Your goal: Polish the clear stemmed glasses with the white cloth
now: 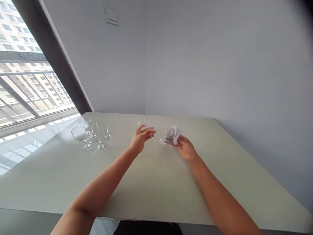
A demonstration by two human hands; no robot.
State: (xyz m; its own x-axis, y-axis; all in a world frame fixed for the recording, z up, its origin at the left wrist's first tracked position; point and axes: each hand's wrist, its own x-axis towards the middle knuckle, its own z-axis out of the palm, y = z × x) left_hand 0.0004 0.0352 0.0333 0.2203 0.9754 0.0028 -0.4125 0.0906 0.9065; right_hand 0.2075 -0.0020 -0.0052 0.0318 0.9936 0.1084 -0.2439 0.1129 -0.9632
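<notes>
My left hand (141, 137) is closed around a clear wine glass (153, 137) above the middle of the table. The glass lies tilted on its side, its thin stem slanting down to the right; fingers cover much of the bowl. Across from it, my right hand (185, 147) grips a crumpled white cloth (172, 134). The cloth is beside the foot end of the glass; whether they touch I cannot tell.
Several clear stemmed glasses (88, 145) stand upright in a cluster on the left of the pale table (151, 182). Grey walls (220, 65) meet behind it, with a light switch (111, 15). A large window (26, 71) is on the left.
</notes>
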